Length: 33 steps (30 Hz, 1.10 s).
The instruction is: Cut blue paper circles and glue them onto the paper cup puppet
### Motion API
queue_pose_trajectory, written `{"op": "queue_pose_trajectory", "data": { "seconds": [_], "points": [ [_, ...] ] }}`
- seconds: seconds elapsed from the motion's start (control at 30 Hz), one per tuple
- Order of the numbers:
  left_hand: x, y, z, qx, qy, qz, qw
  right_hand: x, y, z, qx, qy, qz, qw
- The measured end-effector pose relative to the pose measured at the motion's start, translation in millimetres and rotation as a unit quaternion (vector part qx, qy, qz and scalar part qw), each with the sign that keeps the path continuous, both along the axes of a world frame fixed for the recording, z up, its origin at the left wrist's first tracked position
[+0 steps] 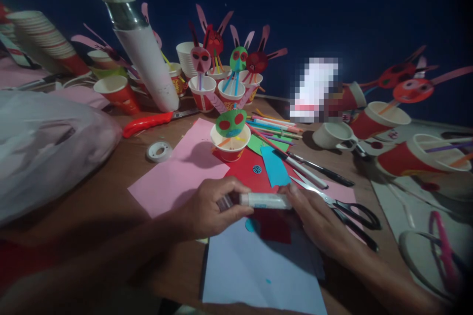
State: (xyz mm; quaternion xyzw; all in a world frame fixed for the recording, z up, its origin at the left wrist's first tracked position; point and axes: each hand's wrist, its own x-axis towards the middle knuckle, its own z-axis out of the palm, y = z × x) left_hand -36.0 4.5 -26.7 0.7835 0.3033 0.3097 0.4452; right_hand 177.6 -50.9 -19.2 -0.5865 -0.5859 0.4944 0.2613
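My left hand (pixel 212 209) pinches the left end of a white glue stick (pixel 266 201) with small blue print. At the other end, the fingers of my right hand (pixel 314 219) close on it. A dark, partly see-through piece shows between my left thumb and forefinger; I cannot tell what it is. Below lie white paper (pixel 258 266) and red paper (pixel 275 229), with a small blue paper disc (pixel 251 225) beside my left fingertips. Just beyond the hands are a dark patterned disc (pixel 257 169) and a paper cup (pixel 229 151) bearing a green mask-like face (pixel 231 124).
Black-handled scissors (pixel 354 214) lie right of my right hand, near pens (pixel 306 170) and blue paper (pixel 275 165). Pink paper (pixel 192 167), a tape roll (pixel 158 151) and a red-handled knife (pixel 148 124) are left. A tall flask (pixel 144 59) and several decorated cups stand behind.
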Motion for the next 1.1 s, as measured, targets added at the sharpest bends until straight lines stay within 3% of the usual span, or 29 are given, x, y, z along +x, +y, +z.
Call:
{"op": "queue_pose_trajectory", "data": {
  "seconds": [0.03,0.1,0.17,0.23,0.3,0.37,0.4,0.47,0.53,0.6,0.67,0.73,0.8,0.83,0.9,0.97,1.1],
  "points": [
    [2,0,2.7,-0.082,-0.002,0.012,0.997,2,0,-0.8,0.105,-0.056,0.013,0.993],
    [5,1,7.6,-0.219,-0.005,0.012,0.976,5,-1,-3.0,0.27,-0.147,0.046,0.95],
    [6,2,9.5,-0.252,0.002,-0.001,0.968,5,-1,-5.2,0.313,-0.174,0.062,0.932],
    [4,2,7.4,-0.157,0.02,-0.006,0.987,1,-1,-6.6,0.201,-0.11,0.045,0.972],
    [0,1,2.9,0.015,0.032,-0.014,0.999,-3,-1,-6.9,-0.018,0.023,0.025,0.999],
    [-3,0,-1.1,0.142,0.03,-0.032,0.989,-5,-1,-6.0,-0.19,0.131,0.018,0.973],
    [-4,0,-2.1,0.16,0.027,-0.034,0.986,-5,0,-5.2,-0.216,0.147,0.018,0.965],
    [-3,-1,-1.6,0.107,0.021,-0.022,0.994,-2,0,-2.9,-0.143,0.095,0.02,0.985],
    [0,-1,1.6,-0.023,0.013,0.001,1.0,2,0,-1.2,0.033,-0.018,0.036,0.999],
    [3,0,5.4,-0.151,0.002,0.004,0.989,5,0,-0.8,0.206,-0.115,0.062,0.97],
    [4,0,7.7,-0.212,-0.006,-0.005,0.977,5,-1,-1.6,0.275,-0.155,0.08,0.945],
    [3,0,7.7,-0.176,0.005,-0.017,0.984,2,-2,-2.2,0.215,-0.12,0.076,0.966],
    [0,-1,5.7,-0.059,0.023,-0.028,0.998,-2,-2,-1.5,0.038,-0.01,0.059,0.997],
    [-1,-1,4.3,0.013,0.029,-0.036,0.999,-4,-2,-0.8,-0.061,0.056,0.048,0.995],
    [-4,-2,1.4,0.144,0.027,-0.05,0.988,-8,-2,0.6,-0.211,0.159,0.024,0.964],
    [-5,-2,-0.9,0.226,0.023,-0.055,0.972,-10,-1,1.0,-0.272,0.205,0.0,0.94],
    [-4,-1,-3.8,0.285,0.016,-0.062,0.956,-11,-2,-1.1,-0.292,0.217,-0.015,0.931]
  ]
}}
